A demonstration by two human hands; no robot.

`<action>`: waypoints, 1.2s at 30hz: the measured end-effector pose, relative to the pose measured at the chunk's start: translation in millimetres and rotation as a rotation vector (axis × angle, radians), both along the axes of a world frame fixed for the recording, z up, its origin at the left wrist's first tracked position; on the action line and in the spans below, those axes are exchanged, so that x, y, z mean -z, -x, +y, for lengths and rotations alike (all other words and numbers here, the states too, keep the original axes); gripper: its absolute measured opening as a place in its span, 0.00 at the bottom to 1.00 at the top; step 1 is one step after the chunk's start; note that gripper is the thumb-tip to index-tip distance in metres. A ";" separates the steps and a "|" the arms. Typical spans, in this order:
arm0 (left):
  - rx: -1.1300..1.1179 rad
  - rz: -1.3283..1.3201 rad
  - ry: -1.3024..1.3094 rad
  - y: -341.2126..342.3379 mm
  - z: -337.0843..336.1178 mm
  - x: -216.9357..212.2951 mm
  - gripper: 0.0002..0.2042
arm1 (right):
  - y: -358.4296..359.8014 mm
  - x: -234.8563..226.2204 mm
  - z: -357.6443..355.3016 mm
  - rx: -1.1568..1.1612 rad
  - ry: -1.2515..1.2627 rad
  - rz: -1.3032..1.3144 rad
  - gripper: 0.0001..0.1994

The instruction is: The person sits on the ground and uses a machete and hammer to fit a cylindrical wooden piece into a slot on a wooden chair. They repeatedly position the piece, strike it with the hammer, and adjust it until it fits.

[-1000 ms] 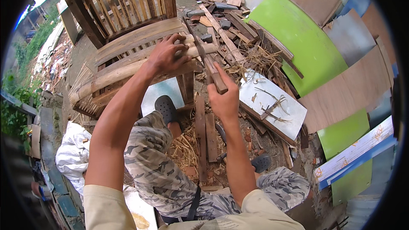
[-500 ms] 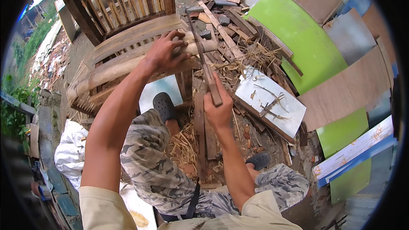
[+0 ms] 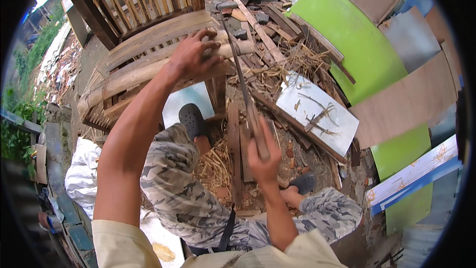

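A pale bamboo pole [image 3: 116, 84] lies along the front of a slatted wooden bench [image 3: 161, 32]. My left hand [image 3: 194, 55] is on the pole near its right end, fingers curled over it and holding it down. In my right hand [image 3: 264, 163] is the wooden handle of a hand saw [image 3: 241, 75], gripped with the fingers wrapped round it. The narrow dark blade runs away from me and crosses the pole just right of my left hand. The blade shows nearly edge-on, so its teeth and any cut beneath it cannot be made out.
Scrap wood [image 3: 280, 22] and dry straw are heaped right of the bench. A white board [image 3: 317, 111] with twigs on it lies nearby. Green sheets [image 3: 354, 44] and brown panels [image 3: 411, 99] lie at the right. A white sack [image 3: 83, 171] stands at the left.
My right hand has drawn the saw back toward me and slightly right. The blade still crosses the pole. My left hand stays on the pole.
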State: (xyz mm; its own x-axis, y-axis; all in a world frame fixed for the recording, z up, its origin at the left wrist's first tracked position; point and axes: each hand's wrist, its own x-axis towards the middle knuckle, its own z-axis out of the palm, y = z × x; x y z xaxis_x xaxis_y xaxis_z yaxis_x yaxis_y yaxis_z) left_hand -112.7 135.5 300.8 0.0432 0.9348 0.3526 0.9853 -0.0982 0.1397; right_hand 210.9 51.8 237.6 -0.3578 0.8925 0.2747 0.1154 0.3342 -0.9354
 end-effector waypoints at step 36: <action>0.062 -0.039 -0.029 -9.3 22.0 -2.2 0.20 | 52.3 -18.5 74.7 0.021 -0.058 0.058 0.30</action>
State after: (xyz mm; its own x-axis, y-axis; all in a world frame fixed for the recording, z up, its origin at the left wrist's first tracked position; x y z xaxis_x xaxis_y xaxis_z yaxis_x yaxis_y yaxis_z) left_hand -103.5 157.5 303.0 0.0866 0.9201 0.3821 0.9711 -0.1637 0.1740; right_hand 158.6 126.5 256.1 -0.3210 0.8815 0.3462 0.0688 0.3863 -0.9198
